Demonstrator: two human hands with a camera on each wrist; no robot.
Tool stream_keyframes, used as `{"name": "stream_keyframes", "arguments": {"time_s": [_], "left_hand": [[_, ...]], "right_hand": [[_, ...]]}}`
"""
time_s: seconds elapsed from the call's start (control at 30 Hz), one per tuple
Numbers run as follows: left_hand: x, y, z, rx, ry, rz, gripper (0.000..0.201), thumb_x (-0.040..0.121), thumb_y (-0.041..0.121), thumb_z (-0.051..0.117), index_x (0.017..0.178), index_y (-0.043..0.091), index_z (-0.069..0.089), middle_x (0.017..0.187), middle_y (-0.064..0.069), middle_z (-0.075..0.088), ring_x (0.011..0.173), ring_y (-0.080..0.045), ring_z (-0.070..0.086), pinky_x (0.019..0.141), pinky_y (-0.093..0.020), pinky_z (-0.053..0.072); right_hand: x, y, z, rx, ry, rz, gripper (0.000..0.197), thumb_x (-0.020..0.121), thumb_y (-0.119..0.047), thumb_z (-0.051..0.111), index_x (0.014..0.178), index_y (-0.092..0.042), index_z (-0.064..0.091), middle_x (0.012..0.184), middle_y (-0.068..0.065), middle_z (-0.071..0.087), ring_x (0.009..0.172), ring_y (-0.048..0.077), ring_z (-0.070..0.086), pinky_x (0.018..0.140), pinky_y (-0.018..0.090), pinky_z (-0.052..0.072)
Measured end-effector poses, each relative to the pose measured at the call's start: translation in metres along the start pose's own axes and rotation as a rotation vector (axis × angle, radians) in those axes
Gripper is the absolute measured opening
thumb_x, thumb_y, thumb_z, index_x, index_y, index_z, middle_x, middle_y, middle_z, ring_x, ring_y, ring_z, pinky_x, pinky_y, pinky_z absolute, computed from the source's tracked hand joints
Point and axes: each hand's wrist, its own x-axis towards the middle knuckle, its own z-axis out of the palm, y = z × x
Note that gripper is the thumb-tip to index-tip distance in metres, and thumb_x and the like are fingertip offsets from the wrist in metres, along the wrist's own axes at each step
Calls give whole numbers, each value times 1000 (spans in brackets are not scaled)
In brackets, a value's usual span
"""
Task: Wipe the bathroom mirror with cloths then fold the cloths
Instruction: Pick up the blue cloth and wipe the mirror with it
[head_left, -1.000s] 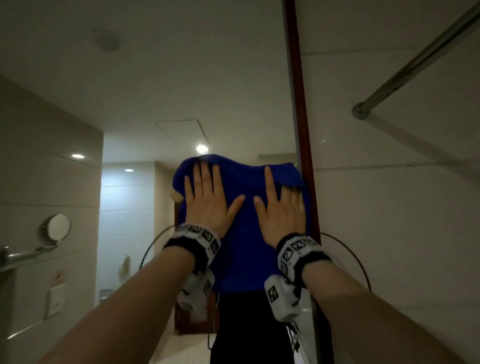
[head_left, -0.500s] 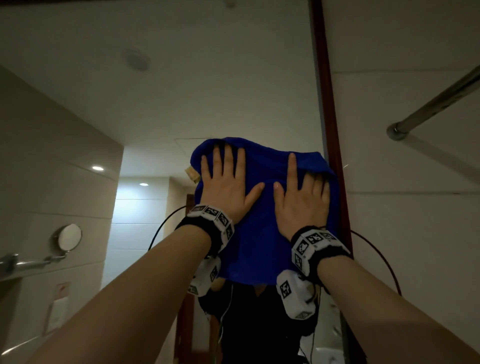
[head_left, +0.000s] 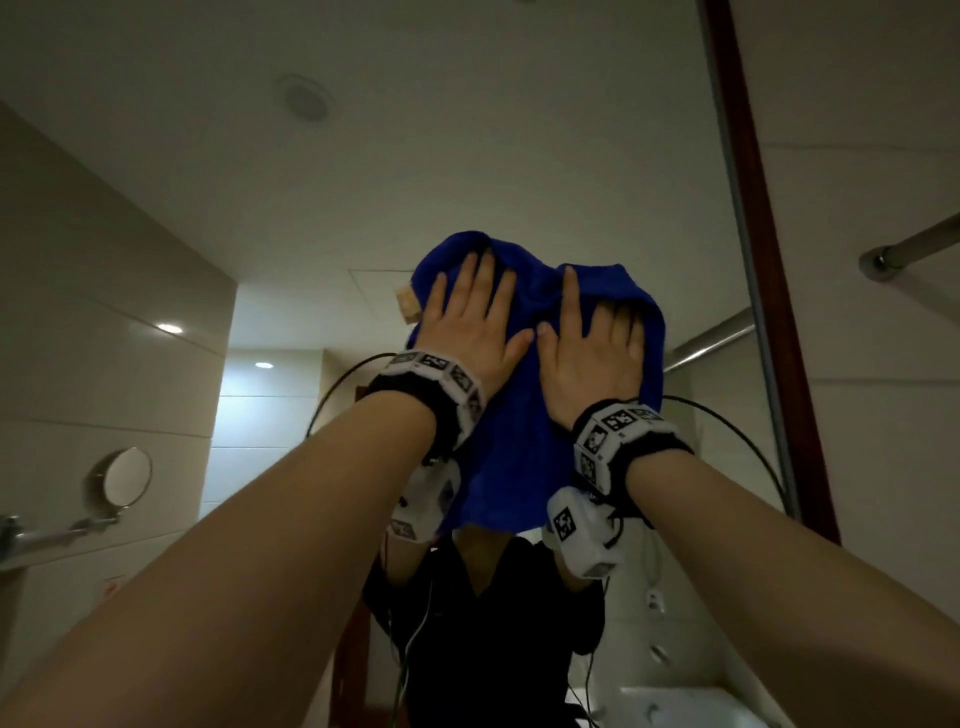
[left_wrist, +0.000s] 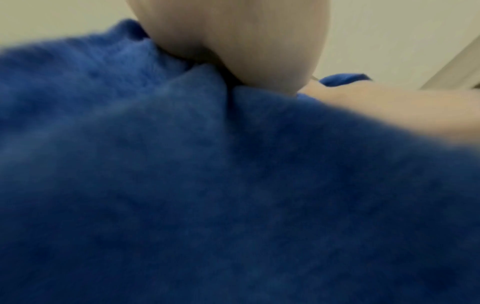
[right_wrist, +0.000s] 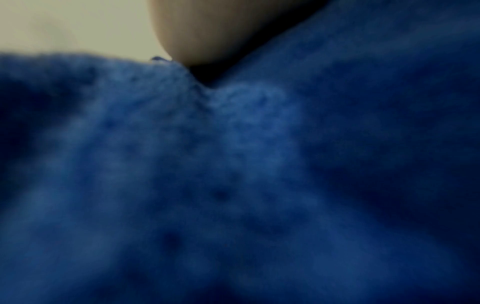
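Observation:
A blue cloth (head_left: 519, 441) is spread against the bathroom mirror (head_left: 363, 182), above my reflection. My left hand (head_left: 467, 322) presses flat on its upper left part with fingers spread and straight. My right hand (head_left: 592, 353) presses beside it, index finger straight, the other fingers sunk into the cloth's top right edge. The thumbs nearly touch, and the cloth is bunched into a fold between the hands. Both wrist views are blurred: the cloth (left_wrist: 207, 185) fills the left one under the heel of my left hand (left_wrist: 246, 41). The cloth (right_wrist: 233, 185) also fills the right one below my right hand (right_wrist: 207, 30).
The mirror's dark red-brown frame (head_left: 753, 234) runs down just right of the cloth, with tiled wall and a metal rail (head_left: 909, 249) beyond it. The mirror reflects a round wall mirror (head_left: 124, 475) at the left, a white sink (head_left: 691, 706) at the bottom right, and ceiling lights.
Both hands have slid the cloth up the mirror. They have come closer together, and the cloth has bunched between them.

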Motion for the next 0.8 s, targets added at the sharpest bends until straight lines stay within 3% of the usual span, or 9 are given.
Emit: {"name": "stream_keyframes", "arguments": {"time_s": [0.17,0.33,0.43,0.6,0.8], "left_hand": [[-48,-110,-4,33,-53,-126,79,93,63,12,153,15,-3,159,-10,-12,146,-22,-13,118,-44,-8],[-100,-190,-3,8,-79,-213,96,76,75,-2,152,16,-6,159,-8,-12,146,-21,-13,117,-43,-10],[-105,-196,2,3,-67,-227,96,77,76,0,152,16,-4,160,-9,-10,146,-23,-12,117,-44,-9],[-108,-176,12,-13,-20,-300,93,80,72,-1,152,14,-3,159,-14,-8,146,-30,-10,116,-48,-9],[-111,-167,17,20,-6,-327,93,80,70,-5,152,12,-4,159,-15,-9,146,-29,-12,116,-46,-11]], "right_hand": [[-32,-105,4,81,-64,-152,65,101,-50,19,154,-26,-11,157,22,17,142,38,19,116,47,9],[-51,-159,15,132,-85,-201,68,98,-55,19,154,-28,-10,157,19,16,143,37,19,117,45,11],[-52,-159,15,134,-102,-207,69,98,-57,21,154,-29,-9,157,18,16,143,36,18,117,45,11],[-54,-159,18,126,-28,-192,69,96,-56,26,155,-27,5,152,18,31,138,35,31,115,45,21],[-55,-158,24,164,9,-186,69,97,-54,27,155,-27,2,154,17,26,140,35,27,116,46,18]]}}
